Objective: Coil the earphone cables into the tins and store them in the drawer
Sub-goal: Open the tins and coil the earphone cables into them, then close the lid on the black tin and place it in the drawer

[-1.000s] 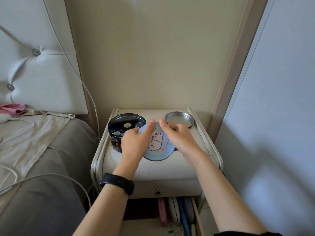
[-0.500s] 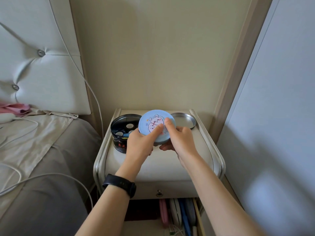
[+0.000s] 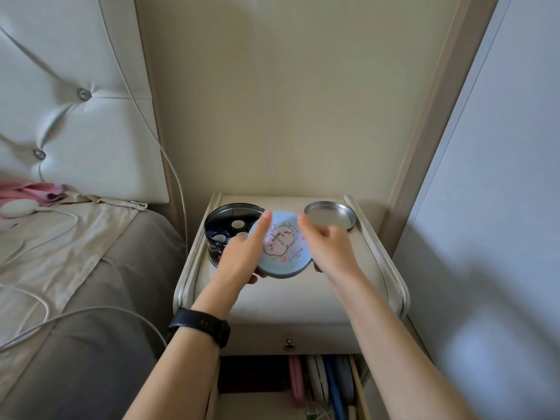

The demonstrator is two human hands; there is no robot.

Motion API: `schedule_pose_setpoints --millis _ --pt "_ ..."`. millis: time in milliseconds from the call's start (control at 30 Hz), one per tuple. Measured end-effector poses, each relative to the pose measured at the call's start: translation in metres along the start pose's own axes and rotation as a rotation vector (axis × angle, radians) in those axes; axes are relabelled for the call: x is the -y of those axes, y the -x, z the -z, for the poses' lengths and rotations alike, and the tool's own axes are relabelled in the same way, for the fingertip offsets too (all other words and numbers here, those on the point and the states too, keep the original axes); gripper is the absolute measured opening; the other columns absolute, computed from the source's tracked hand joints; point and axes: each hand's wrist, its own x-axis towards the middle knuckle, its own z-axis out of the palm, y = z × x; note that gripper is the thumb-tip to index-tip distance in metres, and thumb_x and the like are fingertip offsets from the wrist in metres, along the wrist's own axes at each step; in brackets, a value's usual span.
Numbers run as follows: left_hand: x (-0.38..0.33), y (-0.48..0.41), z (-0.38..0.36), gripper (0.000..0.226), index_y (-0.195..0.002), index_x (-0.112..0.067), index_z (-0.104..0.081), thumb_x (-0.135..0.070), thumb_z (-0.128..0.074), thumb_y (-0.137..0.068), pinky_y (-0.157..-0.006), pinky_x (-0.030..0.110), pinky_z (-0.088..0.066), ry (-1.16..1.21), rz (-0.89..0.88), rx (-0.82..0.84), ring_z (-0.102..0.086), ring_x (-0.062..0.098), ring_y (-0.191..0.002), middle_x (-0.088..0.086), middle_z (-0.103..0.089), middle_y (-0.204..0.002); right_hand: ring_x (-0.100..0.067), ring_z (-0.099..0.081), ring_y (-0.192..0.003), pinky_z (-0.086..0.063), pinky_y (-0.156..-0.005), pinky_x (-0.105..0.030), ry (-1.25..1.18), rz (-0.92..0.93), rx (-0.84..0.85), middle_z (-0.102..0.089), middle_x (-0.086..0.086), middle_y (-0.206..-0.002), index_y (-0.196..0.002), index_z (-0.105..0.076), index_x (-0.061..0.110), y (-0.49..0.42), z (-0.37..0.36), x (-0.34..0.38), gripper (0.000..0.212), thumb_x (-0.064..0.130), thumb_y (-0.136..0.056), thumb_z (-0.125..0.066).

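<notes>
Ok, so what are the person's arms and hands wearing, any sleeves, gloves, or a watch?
Both forearms are bare, with no sleeves or gloves in view. The left wrist carries a black band, broad and matte, like a fitness tracker or watch strap; its face isn't readable. The left hand and right hand show no rings that I can see. The right wrist is bare.

Cream nightstand (image 3: 281, 301) carries open black tin (image 3: 225, 227) left, silver lid (image 3: 329, 215) right, apart.

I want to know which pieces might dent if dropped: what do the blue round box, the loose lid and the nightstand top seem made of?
Blue round box: likely painted tin with a matte cartoon print.
Loose lid: bare brushed metal, grey sheen, rolled rim.
Nightstand top: seemingly cream padded leatherette, softly glossy.
</notes>
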Motion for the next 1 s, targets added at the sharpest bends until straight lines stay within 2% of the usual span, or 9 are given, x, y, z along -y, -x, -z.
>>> schedule_pose_setpoints --millis 100,267,400,533,700,767,833,900,1000 --pt "-0.002 -0.006 0.007 0.059 -0.076 -0.015 -0.068 -0.072 -0.054 -0.072 -0.05 0.024 -0.041 0.096 0.029 -0.196 -0.06 0.018 -0.062 0.002 -0.067 -0.075 -0.014 -0.033 -0.04 -0.028 -0.042 -0.022 0.017 0.107 -0.023 -0.036 0.005 -0.042 -0.04 -0.036 0.018 0.005 -0.016 0.0 0.061 0.05 -0.089 -0.054" --pt "-0.008 -0.012 0.012 0.05 -0.058 -0.016 -0.064 -0.064 -0.062 -0.071 -0.031 0.014 -0.034 0.152 0.009 -0.365 -0.057 0.009 -0.051 -0.006 -0.061 -0.057 -0.016 -0.039 -0.03 -0.029 -0.034 -0.018 -0.104 -0.017 0.299 -0.06 -0.017 -0.052 -0.075 -0.063 0.003 0.006 -0.02 0.005 0.054 0.05 -0.093 -0.046" --pt "-0.004 -0.017 0.006 0.056 -0.06 -0.014 -0.062 -0.067 -0.057 -0.074 -0.044 0.021 -0.037 0.179 -0.001 -0.351 -0.053 0.011 -0.049 -0.007 -0.058 -0.055 -0.018 -0.043 -0.038 -0.03 -0.035 -0.021 -0.085 0.007 0.221 -0.06 -0.019 -0.06 -0.083 -0.06 -0.008 -0.004 -0.025 0.0 0.061 0.051 -0.092 -0.049" --pt "-0.002 -0.022 -0.002 0.045 -0.088 -0.015 -0.067 -0.058 -0.067 -0.073 -0.048 0.028 -0.051 0.09 -0.107 -0.169 -0.064 0.017 -0.055 0.004 -0.071 -0.076 -0.016 -0.044 -0.035 -0.032 -0.035 -0.021 -0.181 -0.039 0.116 -0.058 -0.02 -0.06 -0.085 -0.063 -0.008 -0.015 -0.032 -0.008 0.062 0.052 -0.091 -0.049" --pt "-0.004 -0.036 0.006 0.039 -0.083 -0.017 -0.068 -0.05 -0.079 -0.065 -0.045 0.029 -0.053 0.042 -0.185 -0.237 -0.064 0.019 -0.046 0.004 -0.072 -0.065 -0.021 -0.057 -0.043 -0.042 -0.038 -0.023 -0.25 -0.169 0.315 -0.067 -0.016 -0.064 -0.084 -0.067 0.008 -0.045 -0.025 -0.008 0.066 0.059 -0.096 -0.027" --pt "-0.002 -0.046 0.017 0.039 -0.085 -0.02 -0.067 -0.051 -0.079 -0.065 -0.057 0.036 -0.059 0.034 -0.183 -0.312 -0.069 0.021 -0.062 0.002 -0.073 -0.077 -0.02 -0.064 -0.058 -0.05 -0.049 -0.029 -0.072 -0.128 0.151 -0.071 -0.013 -0.078 -0.093 -0.063 0.009 -0.068 -0.016 -0.018 0.054 0.051 -0.098 -0.03" --pt "0.001 -0.056 0.028 0.052 -0.101 -0.016 -0.058 -0.053 -0.074 -0.068 -0.07 0.037 -0.056 -0.089 -0.178 -0.425 -0.066 0.021 -0.083 -0.003 -0.067 -0.092 -0.027 -0.064 -0.093 -0.05 -0.077 -0.037 0.422 0.005 -0.048 -0.067 -0.016 -0.111 -0.115 -0.058 0.01 -0.092 -0.001 -0.041 0.032 0.032 -0.098 -0.042" --pt "0.006 -0.065 0.038 0.053 -0.114 -0.017 -0.046 -0.052 -0.065 -0.078 -0.069 0.034 -0.046 -0.272 -0.18 -0.529 -0.056 0.02 -0.087 -0.004 -0.059 -0.098 -0.034 -0.046 -0.126 -0.041 -0.098 -0.04 0.851 0.062 -0.046 -0.048 -0.014 -0.141 -0.14 -0.041 0.013 -0.109 0.01 -0.067 0.045 0.017 -0.095 -0.045" --pt "0.01 -0.074 0.042 0.037 -0.122 -0.021 -0.041 -0.041 -0.047 -0.091 -0.078 0.038 -0.042 -0.386 -0.225 -0.539 -0.056 0.028 -0.091 0.002 -0.061 -0.103 -0.035 -0.018 -0.144 -0.023 -0.112 -0.052 0.985 -0.01 0.056 -0.023 -0.006 -0.158 -0.148 -0.026 0.02 -0.116 0.012 -0.092 0.053 0.013 -0.096 -0.037"
